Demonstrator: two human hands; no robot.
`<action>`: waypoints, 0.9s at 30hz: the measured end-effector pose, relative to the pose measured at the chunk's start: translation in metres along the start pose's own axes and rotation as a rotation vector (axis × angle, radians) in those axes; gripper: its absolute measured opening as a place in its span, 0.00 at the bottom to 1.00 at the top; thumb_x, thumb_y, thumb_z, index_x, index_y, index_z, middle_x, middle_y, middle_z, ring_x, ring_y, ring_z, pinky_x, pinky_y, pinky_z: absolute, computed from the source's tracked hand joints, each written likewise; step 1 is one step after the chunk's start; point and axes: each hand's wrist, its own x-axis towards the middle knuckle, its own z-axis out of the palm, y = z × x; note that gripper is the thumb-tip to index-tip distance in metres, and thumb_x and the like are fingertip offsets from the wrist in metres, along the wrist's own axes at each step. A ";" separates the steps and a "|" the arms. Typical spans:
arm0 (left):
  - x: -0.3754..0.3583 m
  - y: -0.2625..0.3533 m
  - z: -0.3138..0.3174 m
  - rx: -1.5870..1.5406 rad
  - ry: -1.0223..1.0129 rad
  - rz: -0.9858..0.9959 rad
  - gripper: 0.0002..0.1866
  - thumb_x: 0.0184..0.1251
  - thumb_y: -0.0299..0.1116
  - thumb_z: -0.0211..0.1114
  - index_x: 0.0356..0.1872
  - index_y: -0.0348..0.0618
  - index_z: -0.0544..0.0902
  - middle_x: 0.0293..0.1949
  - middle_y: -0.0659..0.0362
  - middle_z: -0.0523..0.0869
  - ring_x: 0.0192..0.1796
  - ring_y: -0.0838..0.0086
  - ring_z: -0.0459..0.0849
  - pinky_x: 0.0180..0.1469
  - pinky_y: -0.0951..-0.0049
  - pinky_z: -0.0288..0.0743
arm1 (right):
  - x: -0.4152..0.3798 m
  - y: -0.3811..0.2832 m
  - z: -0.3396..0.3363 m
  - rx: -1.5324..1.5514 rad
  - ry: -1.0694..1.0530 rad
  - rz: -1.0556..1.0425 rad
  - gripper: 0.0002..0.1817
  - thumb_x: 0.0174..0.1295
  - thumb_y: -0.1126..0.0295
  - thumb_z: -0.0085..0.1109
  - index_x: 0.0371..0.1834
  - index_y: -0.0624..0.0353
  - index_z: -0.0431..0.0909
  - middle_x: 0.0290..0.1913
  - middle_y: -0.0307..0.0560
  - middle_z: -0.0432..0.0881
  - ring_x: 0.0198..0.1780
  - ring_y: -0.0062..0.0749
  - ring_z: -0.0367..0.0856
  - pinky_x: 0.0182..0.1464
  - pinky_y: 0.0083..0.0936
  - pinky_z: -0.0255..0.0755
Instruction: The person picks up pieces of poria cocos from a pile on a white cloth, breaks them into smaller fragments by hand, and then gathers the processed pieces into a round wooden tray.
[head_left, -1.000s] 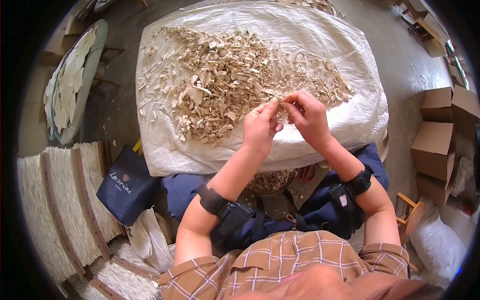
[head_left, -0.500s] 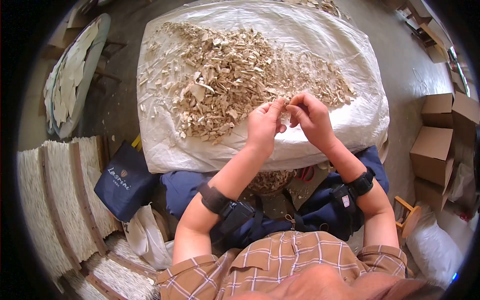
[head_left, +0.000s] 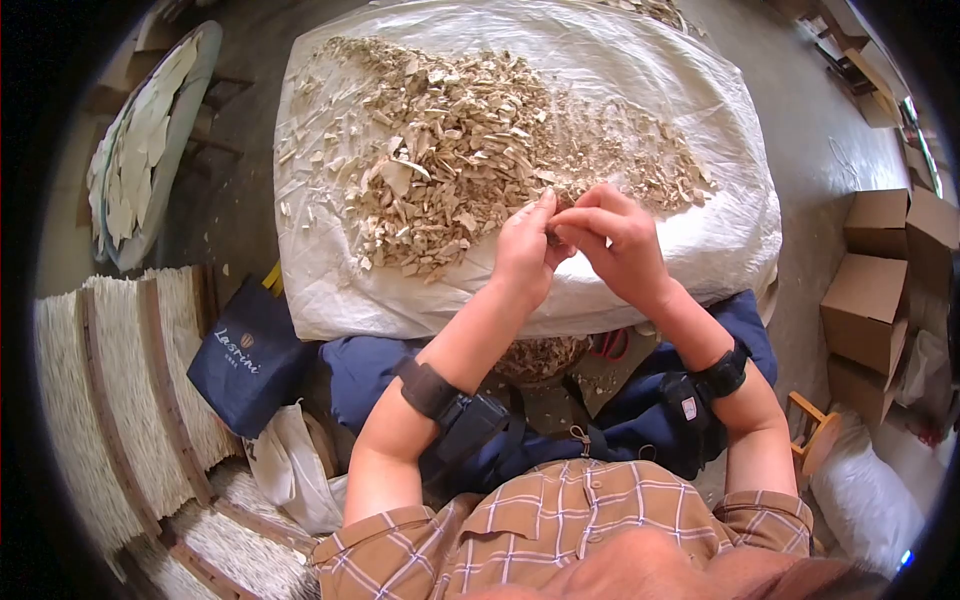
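Observation:
A broad heap of pale tan dried flakes lies on a white cloth spread over the table. My left hand is closed at the heap's near edge, thumb pressed to the fingers. Touching it from the right, my right hand is also closed, its fingertips pinched against the left thumb and fingers. Whatever sits between the fingertips is small and mostly hidden; I cannot make out its kind. Finer crumbs spread to the right of the heap.
A basket of scraps sits below the table edge, beside red-handled scissors. A dark blue bag and racks of pale strips stand at left. Cardboard boxes and a wooden stool are at right.
My right hand has shifted slightly left, and its fingertips now press against my left hand. My left hand has turned a little, its fingers drawn closer together.

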 end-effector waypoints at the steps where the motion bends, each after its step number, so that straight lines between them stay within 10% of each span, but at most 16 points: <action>1: 0.002 -0.001 -0.004 0.000 0.003 0.002 0.09 0.67 0.36 0.47 0.30 0.44 0.71 0.24 0.64 0.73 0.23 0.82 0.70 0.25 0.79 0.68 | -0.002 -0.002 0.001 -0.011 -0.046 -0.032 0.06 0.45 0.79 0.59 0.27 0.58 0.80 0.27 0.42 0.75 0.26 0.26 0.75 0.25 0.20 0.68; 7: 0.007 -0.005 -0.009 -0.066 -0.157 -0.025 0.14 0.70 0.38 0.41 0.41 0.38 0.72 0.36 0.59 0.77 0.39 0.74 0.79 0.41 0.74 0.74 | -0.002 0.000 -0.002 -0.024 -0.128 -0.093 0.09 0.42 0.82 0.59 0.28 0.59 0.80 0.27 0.41 0.75 0.26 0.27 0.74 0.26 0.19 0.68; 20: -0.002 0.002 0.001 -0.100 -0.066 -0.032 0.10 0.65 0.36 0.51 0.26 0.44 0.73 0.19 0.65 0.72 0.22 0.81 0.70 0.25 0.78 0.67 | 0.002 0.009 -0.015 0.423 -0.025 0.630 0.09 0.54 0.71 0.57 0.36 0.65 0.77 0.27 0.40 0.79 0.25 0.15 0.74 0.25 0.14 0.70; 27: -0.004 0.003 0.004 -0.065 -0.105 0.030 0.08 0.64 0.36 0.55 0.31 0.43 0.75 0.19 0.69 0.69 0.20 0.85 0.65 0.23 0.82 0.61 | 0.000 0.008 -0.011 0.521 -0.035 0.658 0.09 0.54 0.71 0.57 0.35 0.67 0.76 0.22 0.39 0.78 0.21 0.16 0.74 0.22 0.13 0.70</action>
